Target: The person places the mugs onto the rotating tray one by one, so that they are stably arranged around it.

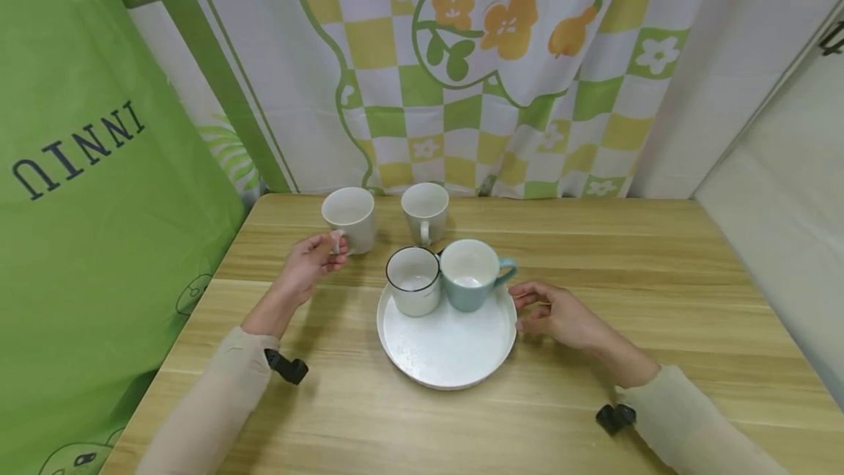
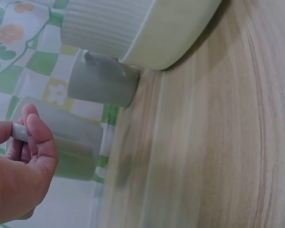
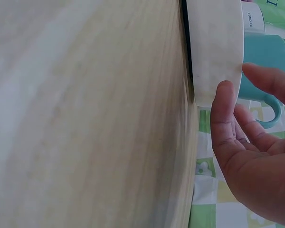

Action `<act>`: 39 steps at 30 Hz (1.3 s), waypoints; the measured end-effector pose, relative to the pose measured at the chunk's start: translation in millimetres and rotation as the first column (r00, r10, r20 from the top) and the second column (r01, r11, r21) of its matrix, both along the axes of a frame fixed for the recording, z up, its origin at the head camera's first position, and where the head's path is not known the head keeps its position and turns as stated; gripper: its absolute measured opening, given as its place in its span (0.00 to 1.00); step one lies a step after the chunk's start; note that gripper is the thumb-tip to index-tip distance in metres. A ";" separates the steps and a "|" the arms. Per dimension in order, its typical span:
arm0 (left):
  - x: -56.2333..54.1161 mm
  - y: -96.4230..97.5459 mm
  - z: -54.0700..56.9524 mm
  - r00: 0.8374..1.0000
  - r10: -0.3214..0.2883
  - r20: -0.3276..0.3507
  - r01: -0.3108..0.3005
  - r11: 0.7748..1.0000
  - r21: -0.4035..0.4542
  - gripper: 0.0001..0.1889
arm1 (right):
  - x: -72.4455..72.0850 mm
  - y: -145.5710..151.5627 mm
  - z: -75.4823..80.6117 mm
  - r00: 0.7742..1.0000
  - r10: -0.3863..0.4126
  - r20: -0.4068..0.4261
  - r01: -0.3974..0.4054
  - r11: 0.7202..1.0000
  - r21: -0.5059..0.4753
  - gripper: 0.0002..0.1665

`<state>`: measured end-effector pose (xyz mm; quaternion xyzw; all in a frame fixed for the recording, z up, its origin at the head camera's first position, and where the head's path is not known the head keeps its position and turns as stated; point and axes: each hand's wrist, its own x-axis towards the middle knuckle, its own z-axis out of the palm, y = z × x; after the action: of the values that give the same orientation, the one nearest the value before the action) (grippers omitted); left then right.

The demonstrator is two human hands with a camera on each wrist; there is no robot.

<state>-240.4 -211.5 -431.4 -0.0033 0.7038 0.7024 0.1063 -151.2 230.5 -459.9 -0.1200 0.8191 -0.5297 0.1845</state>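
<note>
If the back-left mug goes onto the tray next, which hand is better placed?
Probably the left hand: it holds that mug by its handle, while the right hand is farther off, at the tray.

Even light, soft shadows on table (image 1: 455, 427), hazy wrist views

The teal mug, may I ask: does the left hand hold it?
No, the left hand grips a white mug, and the teal mug sits on the tray.
</note>
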 end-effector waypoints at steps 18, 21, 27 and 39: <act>20.0 4.8 35.8 0.998 -0.056 -0.031 0.057 0.998 0.032 0.13 | 0.6 -0.4 2.0 1.000 -0.002 0.009 0.002 1.000 -0.016 0.33; 24.0 8.2 41.5 0.998 -0.060 -0.033 0.062 0.997 0.037 0.12 | 0.4 -0.1 1.2 1.000 -0.001 0.004 0.001 1.000 -0.014 0.33; 32.3 13.7 49.0 0.995 -0.081 -0.056 0.083 0.996 0.036 0.12 | 0.5 -0.4 0.0 1.000 -0.003 -0.005 0.002 1.000 -0.010 0.33; 52.0 26.0 67.1 0.989 -0.123 -0.077 0.127 0.990 0.055 0.10 | 0.6 -0.5 -0.7 1.000 0.001 0.016 0.000 0.999 -0.040 0.36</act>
<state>-188.4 -185.5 -364.4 0.0697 0.6845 0.7150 0.1242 -150.5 230.0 -460.6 -0.1195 0.8069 -0.5468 0.1886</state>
